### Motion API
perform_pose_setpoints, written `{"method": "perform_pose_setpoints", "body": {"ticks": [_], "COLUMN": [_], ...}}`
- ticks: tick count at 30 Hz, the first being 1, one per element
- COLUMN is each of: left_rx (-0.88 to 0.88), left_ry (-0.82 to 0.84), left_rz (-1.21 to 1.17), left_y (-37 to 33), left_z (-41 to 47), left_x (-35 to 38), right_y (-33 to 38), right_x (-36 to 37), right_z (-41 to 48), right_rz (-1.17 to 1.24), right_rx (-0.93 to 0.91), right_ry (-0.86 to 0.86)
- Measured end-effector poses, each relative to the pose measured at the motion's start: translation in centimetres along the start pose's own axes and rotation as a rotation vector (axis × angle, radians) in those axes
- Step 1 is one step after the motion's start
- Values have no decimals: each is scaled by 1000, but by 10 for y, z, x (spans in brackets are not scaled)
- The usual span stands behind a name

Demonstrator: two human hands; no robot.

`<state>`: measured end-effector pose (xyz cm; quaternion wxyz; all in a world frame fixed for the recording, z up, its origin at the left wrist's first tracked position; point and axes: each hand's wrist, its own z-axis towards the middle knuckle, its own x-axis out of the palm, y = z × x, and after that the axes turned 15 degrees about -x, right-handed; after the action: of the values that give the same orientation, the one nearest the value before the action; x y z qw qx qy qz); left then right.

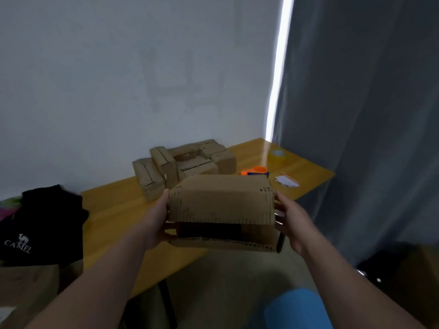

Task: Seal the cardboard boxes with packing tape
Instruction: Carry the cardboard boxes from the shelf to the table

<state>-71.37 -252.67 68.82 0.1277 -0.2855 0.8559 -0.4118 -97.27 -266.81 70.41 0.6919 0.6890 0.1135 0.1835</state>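
Fingers (170, 235) of the left hand (155, 222) and right hand (293, 223) clamp opposite ends of a cardboard box (221, 203), its flap ajar, held above the near edge of a wooden table (114, 210). Stacked boxes (185, 162), an orange tape dispenser (257, 170) and a tape roll (278, 155) sit farther back.

Head view; forward, down; close.

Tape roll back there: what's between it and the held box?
An orange tape dispenser on the table, between tape roll and held box; head view.
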Motion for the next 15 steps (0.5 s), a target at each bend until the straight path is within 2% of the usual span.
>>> {"method": "perform_pose_setpoints", "body": {"ticks": [6,12,15], "left_rx": [-36,-138,-204], "left_ry": [-133,-176,-139], "left_rz": [59,129,174], "left_y": [-27,-44,-58], "left_z": [46,117,154], "left_x": [9,6,1], "right_y": [-20,-58,-76], "right_x": [14,32,42], "right_z": [92,180,227], "right_rz": [18,-6,-38], "right_rx": [81,228,269], "right_ry": [101,113,140]}}
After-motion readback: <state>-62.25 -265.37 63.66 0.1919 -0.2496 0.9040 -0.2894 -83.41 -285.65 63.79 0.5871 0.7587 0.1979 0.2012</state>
